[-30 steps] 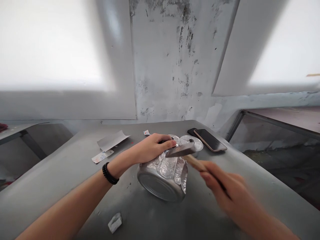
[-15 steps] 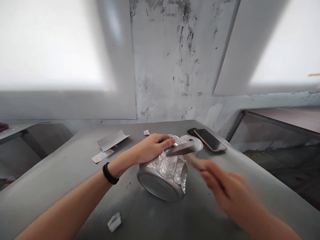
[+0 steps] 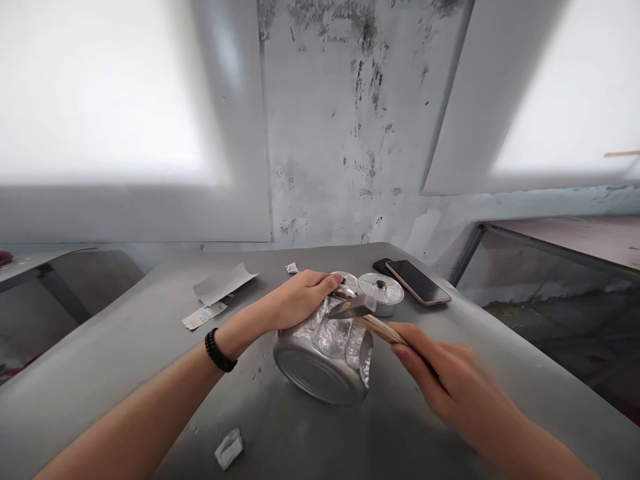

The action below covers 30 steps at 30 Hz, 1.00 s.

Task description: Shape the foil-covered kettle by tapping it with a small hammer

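At the far right of your tabletop point(image 3: 115, 373), a phone point(image 3: 417, 281) overlaps a flat black object point(image 3: 381, 266), and two round metal tins point(image 3: 381, 293) with black knobs stand just beyond the pot point(image 3: 320, 373), close to your hammer point(image 3: 353, 307). A grey sheet point(image 3: 225, 283) and a printed slip point(image 3: 204, 315) lie far left, a crumpled white wad point(image 3: 229, 449) near left. The hammer pairs a dark metal head with a pale wooden handle, which your right hand point(image 3: 443, 373) grips in closed fingers. Your left hand point(image 3: 295, 301) lies across the pot; you cannot tell how tightly its fingers hold, as their tips are hidden. The pot, mid-tabletop, is tipped over, its smooth round base facing near, its shiny side dented and crinkled, curling at the right edge.
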Each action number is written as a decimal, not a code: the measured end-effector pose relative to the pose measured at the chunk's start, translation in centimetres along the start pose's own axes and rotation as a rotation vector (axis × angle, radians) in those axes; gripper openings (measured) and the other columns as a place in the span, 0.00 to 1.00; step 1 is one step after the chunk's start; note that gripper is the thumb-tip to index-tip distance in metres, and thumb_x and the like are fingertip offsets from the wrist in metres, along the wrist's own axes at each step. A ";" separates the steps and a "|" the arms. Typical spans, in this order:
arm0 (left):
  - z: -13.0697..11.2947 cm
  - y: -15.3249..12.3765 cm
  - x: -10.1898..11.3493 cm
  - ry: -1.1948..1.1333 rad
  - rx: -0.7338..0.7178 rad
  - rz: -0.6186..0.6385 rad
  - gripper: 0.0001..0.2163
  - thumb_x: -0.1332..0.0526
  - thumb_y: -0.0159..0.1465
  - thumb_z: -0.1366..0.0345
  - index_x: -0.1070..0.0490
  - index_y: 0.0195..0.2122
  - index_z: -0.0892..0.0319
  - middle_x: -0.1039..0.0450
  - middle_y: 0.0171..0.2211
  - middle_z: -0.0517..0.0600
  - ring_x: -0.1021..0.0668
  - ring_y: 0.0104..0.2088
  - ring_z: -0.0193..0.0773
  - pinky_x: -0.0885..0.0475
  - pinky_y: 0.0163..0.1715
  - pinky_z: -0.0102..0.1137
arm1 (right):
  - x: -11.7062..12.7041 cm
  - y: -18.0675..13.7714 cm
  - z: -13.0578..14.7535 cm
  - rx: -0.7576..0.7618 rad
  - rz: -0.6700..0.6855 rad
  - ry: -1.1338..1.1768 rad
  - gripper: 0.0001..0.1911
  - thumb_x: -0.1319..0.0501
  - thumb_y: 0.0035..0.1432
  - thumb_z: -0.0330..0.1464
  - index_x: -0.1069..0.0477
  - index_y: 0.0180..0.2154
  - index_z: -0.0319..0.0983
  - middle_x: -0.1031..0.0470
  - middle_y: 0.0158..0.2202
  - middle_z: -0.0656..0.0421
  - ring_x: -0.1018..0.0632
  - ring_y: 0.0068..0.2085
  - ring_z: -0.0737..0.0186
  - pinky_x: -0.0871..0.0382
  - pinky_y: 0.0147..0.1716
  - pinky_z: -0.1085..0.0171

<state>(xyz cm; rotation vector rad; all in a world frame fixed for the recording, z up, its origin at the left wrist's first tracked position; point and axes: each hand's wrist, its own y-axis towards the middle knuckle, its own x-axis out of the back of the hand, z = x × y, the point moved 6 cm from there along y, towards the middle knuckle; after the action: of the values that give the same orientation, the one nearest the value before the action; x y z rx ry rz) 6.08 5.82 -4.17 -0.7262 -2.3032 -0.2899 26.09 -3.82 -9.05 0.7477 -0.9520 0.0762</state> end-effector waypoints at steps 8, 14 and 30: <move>1.1 -1.1 1.7 0.031 0.062 0.179 0.30 0.51 0.72 0.35 0.25 0.51 0.55 0.22 0.50 0.54 0.22 0.47 0.45 0.32 0.45 0.34 | 1.8 -0.4 -3.6 -0.408 -0.213 0.352 0.19 0.47 0.75 0.49 0.28 0.51 0.43 0.41 0.23 0.66 0.38 0.21 0.66 0.42 0.19 0.67; 0.7 -1.5 3.3 0.127 0.016 0.114 0.26 0.45 0.70 0.38 0.24 0.41 0.57 0.27 0.36 0.52 0.27 0.33 0.41 0.37 0.31 0.34 | 1.7 -0.4 -3.8 -0.465 -0.270 0.531 0.21 0.44 0.73 0.51 0.29 0.53 0.42 0.41 0.23 0.66 0.40 0.21 0.66 0.44 0.16 0.68; -0.6 -1.9 3.7 0.349 0.009 -0.022 0.21 0.44 0.71 0.45 0.20 0.32 0.54 0.25 0.28 0.49 0.30 0.26 0.38 0.42 0.24 0.33 | 1.3 -0.4 0.1 0.037 -0.111 0.118 0.07 0.43 0.73 0.36 0.25 0.45 0.47 0.34 0.21 0.68 0.34 0.17 0.68 0.41 0.18 0.68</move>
<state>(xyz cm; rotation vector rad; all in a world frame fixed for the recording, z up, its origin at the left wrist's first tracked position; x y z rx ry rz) 3.12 5.53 -1.23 -0.5933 -1.9807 -0.3838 26.95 -4.47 -8.24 0.8205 -0.7971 0.0403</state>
